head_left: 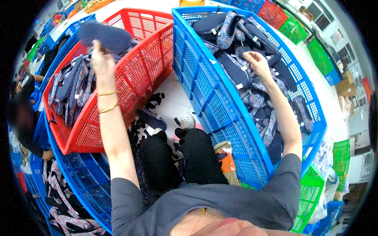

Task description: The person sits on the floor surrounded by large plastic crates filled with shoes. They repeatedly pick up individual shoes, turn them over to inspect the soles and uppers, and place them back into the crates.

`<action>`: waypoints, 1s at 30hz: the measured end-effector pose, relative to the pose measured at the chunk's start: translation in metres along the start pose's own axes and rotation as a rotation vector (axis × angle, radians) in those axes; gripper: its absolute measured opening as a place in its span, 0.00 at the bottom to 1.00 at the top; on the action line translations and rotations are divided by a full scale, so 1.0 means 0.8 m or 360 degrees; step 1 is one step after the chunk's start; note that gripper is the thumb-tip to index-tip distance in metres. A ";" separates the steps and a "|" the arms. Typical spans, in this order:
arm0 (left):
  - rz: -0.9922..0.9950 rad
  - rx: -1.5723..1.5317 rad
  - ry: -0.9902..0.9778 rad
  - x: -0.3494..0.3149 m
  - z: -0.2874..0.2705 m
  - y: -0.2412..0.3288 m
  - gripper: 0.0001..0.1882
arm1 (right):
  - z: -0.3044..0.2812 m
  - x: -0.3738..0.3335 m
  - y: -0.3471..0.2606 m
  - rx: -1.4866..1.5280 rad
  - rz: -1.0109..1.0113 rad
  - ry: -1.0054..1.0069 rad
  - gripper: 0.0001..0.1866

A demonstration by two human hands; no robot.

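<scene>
Matt, soft dark-blue cloth for the shoe upper [105, 36]. Glossy moulded plastic lattice for the red crate [147, 59] and blue crate [220, 106]. Shiny thin metal for the gold bangles [107, 101].

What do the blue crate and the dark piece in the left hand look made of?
Blue crate: rigid moulded plastic, judging by its glossy lattice walls. Dark piece held by the left hand: probably soft matte navy fabric or felt; it looks flat and non-reflective.
</scene>
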State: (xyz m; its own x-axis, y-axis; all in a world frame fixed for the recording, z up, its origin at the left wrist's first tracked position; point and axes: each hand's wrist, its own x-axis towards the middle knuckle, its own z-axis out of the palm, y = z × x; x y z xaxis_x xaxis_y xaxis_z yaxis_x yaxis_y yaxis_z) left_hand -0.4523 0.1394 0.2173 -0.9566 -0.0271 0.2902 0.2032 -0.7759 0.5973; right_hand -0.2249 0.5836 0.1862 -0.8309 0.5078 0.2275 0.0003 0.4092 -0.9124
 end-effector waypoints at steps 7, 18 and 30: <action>-0.0501 0.0734 -0.0573 -0.218 0.050 -0.098 0.18 | -0.074 0.079 0.266 -0.1506 0.0647 -0.0180 0.36; -0.0871 0.0604 -0.0676 -0.308 0.012 -0.157 0.12 | -0.008 0.042 0.277 -0.1662 0.0461 0.0276 0.32; -0.0862 0.0570 -0.0772 -0.301 0.002 -0.132 0.11 | -0.073 -0.016 0.149 -0.0365 -0.0285 0.0195 0.17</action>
State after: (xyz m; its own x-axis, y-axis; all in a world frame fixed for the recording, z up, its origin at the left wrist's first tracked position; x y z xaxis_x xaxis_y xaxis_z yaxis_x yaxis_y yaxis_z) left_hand -0.2427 0.2289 0.0855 -0.7608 0.6347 0.1350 -0.1288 -0.3515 0.9273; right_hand -0.1820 0.6700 0.0942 -0.7557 0.4943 0.4297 -0.0028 0.6537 -0.7568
